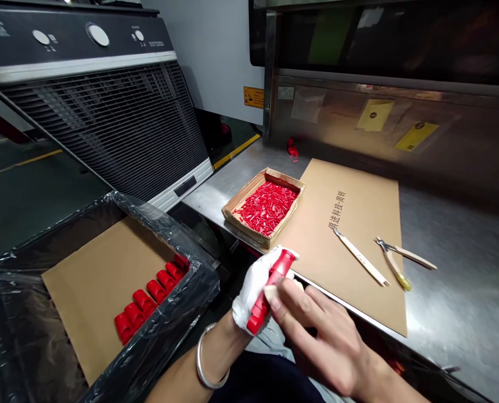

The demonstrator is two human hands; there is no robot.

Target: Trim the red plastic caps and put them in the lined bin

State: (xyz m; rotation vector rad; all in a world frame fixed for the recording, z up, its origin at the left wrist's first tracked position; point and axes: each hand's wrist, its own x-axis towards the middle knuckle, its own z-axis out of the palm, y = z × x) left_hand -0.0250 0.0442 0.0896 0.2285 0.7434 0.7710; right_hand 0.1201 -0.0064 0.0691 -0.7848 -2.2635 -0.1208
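My left hand (249, 288), in a white glove, is closed around a red plastic part (278, 270). The part is long, with a round collar at its upper end, and it is held tilted in front of the table edge. My right hand (323, 330) is bare and presses its bent fingers against the side of the part. Something pale shows at its thumb tip, a cover or a scrap; I cannot tell which. The fingers hide part of the red piece.
A cardboard tray (249, 238) of small red scraps stands on the metal table (455, 319). On a cardboard sheet (358, 207) lie a pale-handled tool (361, 256) and cutting pliers (394, 257). At left, a black-lined box (194, 274) holds several red parts (144, 302).
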